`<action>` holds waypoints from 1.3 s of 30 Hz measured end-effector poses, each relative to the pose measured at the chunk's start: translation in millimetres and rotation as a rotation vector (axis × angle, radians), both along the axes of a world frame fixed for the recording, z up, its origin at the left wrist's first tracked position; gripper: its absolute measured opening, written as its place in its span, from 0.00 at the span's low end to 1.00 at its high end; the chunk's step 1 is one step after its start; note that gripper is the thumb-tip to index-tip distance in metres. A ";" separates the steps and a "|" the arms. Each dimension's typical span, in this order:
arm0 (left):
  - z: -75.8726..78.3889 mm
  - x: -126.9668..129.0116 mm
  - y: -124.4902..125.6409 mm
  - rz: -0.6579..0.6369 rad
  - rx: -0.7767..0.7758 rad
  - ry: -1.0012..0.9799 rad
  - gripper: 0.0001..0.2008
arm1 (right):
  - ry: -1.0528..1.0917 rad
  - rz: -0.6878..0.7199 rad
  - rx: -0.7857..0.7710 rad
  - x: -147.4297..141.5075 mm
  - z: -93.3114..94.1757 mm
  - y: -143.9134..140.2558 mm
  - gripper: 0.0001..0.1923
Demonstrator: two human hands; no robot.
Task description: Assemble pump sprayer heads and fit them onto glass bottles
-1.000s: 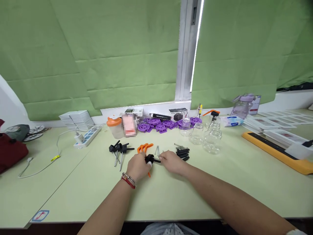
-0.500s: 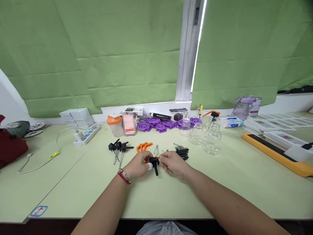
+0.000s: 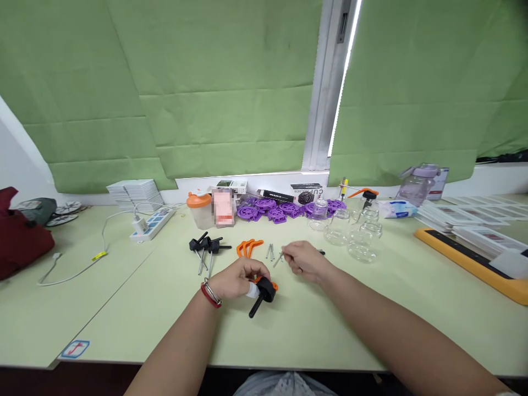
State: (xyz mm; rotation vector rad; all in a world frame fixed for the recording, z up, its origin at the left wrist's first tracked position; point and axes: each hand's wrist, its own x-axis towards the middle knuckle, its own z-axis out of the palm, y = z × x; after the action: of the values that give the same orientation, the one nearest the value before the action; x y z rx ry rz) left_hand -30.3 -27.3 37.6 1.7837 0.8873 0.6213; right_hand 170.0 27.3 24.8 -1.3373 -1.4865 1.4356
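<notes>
My left hand [image 3: 235, 279] grips a black pump head with an orange piece [image 3: 264, 290] just above the pale green table [image 3: 124, 308]; its black nozzle points down to the left. A red band and a metal bracelet circle that wrist. My right hand [image 3: 303, 258] is up and to the right, pinching a small metal pin [image 3: 279, 258] between its fingertips. Loose metal pins [image 3: 270, 251] and two orange levers [image 3: 247, 247] lie just beyond the hands. More black pump heads with metal tubes [image 3: 205, 247] lie to the left.
Clear glass jars [image 3: 350, 231] stand right of the hands. Purple plastic wheels [image 3: 268, 210], boxes and an orange-lidded cup [image 3: 198, 209] line the back. A power strip [image 3: 150, 224] with a white cable lies left, a yellow-edged tray [image 3: 470, 258] right, a red bag [image 3: 20, 236] far left.
My left hand has drawn the pump head toward me and turned its nozzle downward. My right hand has let go of it, moved back to the loose pins and picked one up.
</notes>
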 end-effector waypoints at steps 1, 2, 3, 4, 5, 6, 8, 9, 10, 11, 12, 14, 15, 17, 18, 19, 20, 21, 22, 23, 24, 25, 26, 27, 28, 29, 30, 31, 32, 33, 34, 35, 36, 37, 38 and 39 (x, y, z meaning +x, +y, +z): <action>1.0 -2.5 0.4 -0.013 -0.032 -0.040 0.12 | -0.083 -0.057 0.174 -2.3 2.1 5.7 0.14; 1.6 -4.7 1.2 -0.008 -0.061 -0.076 0.13 | -0.197 -0.068 0.366 -5.3 3.2 11.0 0.14; 1.7 -6.5 2.7 0.028 -0.071 -0.104 0.13 | -0.339 -0.035 0.553 -9.0 3.1 15.6 0.13; 1.3 -7.9 4.7 0.105 -0.046 -0.124 0.12 | -0.498 0.044 0.720 -13.2 1.6 19.1 0.12; 0.2 -9.0 7.2 0.202 -0.010 -0.131 0.12 | -0.664 0.158 0.849 -17.6 -1.3 21.6 0.11; -1.5 -10.1 10.3 0.309 0.025 -0.124 0.11 | -0.817 0.272 0.943 -21.9 -5.1 23.2 0.10; -6.3 -12.7 17.3 0.515 0.080 -0.077 0.11 | -1.026 0.450 1.056 -28.8 -14.3 24.4 0.10; -9.2 -14.4 20.9 0.598 0.096 -0.038 0.11 | -1.078 0.499 1.088 -31.0 -18.6 24.5 0.10; -12.2 -16.4 24.3 0.661 0.109 0.007 0.11 | -1.100 0.528 1.110 -32.3 -22.0 24.4 0.10; -15.3 -18.5 27.4 0.708 0.125 0.055 0.11 | -1.098 0.538 1.121 -32.7 -24.4 24.1 0.10; -18.2 -20.4 29.9 0.741 0.147 0.101 0.10 | -1.071 0.535 1.124 -32.6 -25.5 23.5 0.10; -23.4 -22.7 33.3 0.780 0.206 0.168 0.09 | -0.949 0.470 1.092 -32.2 -24.5 20.8 0.12; -25.5 -22.6 34.2 0.788 0.239 0.184 0.09 | -0.855 0.409 1.047 -32.6 -23.0 18.4 0.13; -28.1 -19.9 34.3 0.787 0.283 0.180 0.09 | -0.632 0.301 0.855 -35.0 -19.8 12.1 0.17; -28.6 -17.5 33.8 0.779 0.293 0.165 0.09 | -0.518 0.274 0.718 -37.0 -18.6 8.8 0.19; -28.6 -15.0 33.1 0.767 0.297 0.144 0.10 | -0.416 0.263 0.575 -38.9 -17.7 5.7 0.19; -28.3 -12.8 32.3 0.749 0.297 0.116 0.10 | -0.333 0.256 0.449 -40.3 -17.0 3.5 0.19; -27.8 -11.3 31.6 0.729 0.292 0.081 0.11 | -0.268 0.240 0.355 -40.8 -16.0 2.3 0.17; -27.2 -10.8 31.2 0.708 0.284 0.046 0.12 | -0.220 0.199 0.299 -39.8 -14.6 2.4 0.16; -26.5 -11.6 31.2 0.699 0.276 0.018 0.13 | -0.183 0.137 0.277 -37.0 -12.4 3.6 0.14; -26.0 -13.8 31.7 0.710 0.271 0.005 0.14 | -0.149 0.062 0.274 -32.5 -9.4 5.6 0.14; -25.6 -17.0 32.8 0.748 0.276 0.017 0.14 | -0.113 -0.016 0.274 -26.2 -5.7 8.1 0.14; -25.3 -21.0 34.4 0.806 0.290 0.063 0.13 | -0.071 -0.085 0.273 -18.8 -1.6 10.4 0.13; -25.3 -25.2 36.6 0.871 0.312 0.138 0.13 | -0.029 -0.144 0.267 -10.6 2.3 11.9 0.13; -25.4 -29.1 39.2 0.931 0.337 0.236 0.12 | 0.005 -0.181 0.255 -2.4 5.6 12.4 0.12; -25.8 -32.3 42.1 0.974 0.363 0.345 0.11 | 0.021 -0.198 0.247 5.2 7.9 11.6 0.13; -26.5 -34.5 45.1 0.997 0.388 0.455 0.10 | 0.025 -0.198 0.241 11.7 8.8 9.3 0.13; -27.4 -35.4 48.1 1.006 0.407 0.554 0.09 | 0.022 -0.183 0.232 16.8 8.4 5.9 0.14; -28.5 -35.0 50.7 1.007 0.417 0.631 0.09 | 0.015 -0.158 0.224 20.5 6.8 1.5 0.14; -29.7 -33.6 52.9 1.004 0.420 0.687 0.09 | 0.012 -0.128 0.212 22.8 4.1 -3.2 0.15; -31.0 -31.5 54.6 0.998 0.415 0.725 0.10 | 0.012 -0.097 0.198 23.9 0.8 -7.9 0.15; -32.3 -28.9 55.8 0.988 0.405 0.746 0.10 | 0.014 -0.068 0.182 24.2 -2.9 -12.1 0.15; -33.5 -26.3 56.5 0.976 0.393 0.758 0.10 | 0.014 -0.044 0.166 23.9 -6.7 -15.6 0.14; -34.5 -23.8 56.8 0.961 0.385 0.766 0.10 | 0.008 -0.024 0.151 23.5 -10.3 -18.1 0.14; -35.3 -21.7 56.8 0.946 0.382 0.776 0.10 | -0.002 -0.007 0.140 23.0 -13.7 -19.7 0.14; -35.8 -20.0 56.6 0.932 0.381 0.785 0.10 | -0.014 0.006 0.133 22.5 -16.8 -20.4 0.14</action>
State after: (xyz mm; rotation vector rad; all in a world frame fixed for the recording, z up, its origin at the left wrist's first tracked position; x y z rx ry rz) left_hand -50.3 29.3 1.8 1.9066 2.3337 0.6806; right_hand 192.5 6.9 7.9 -1.2649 -1.5682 1.3092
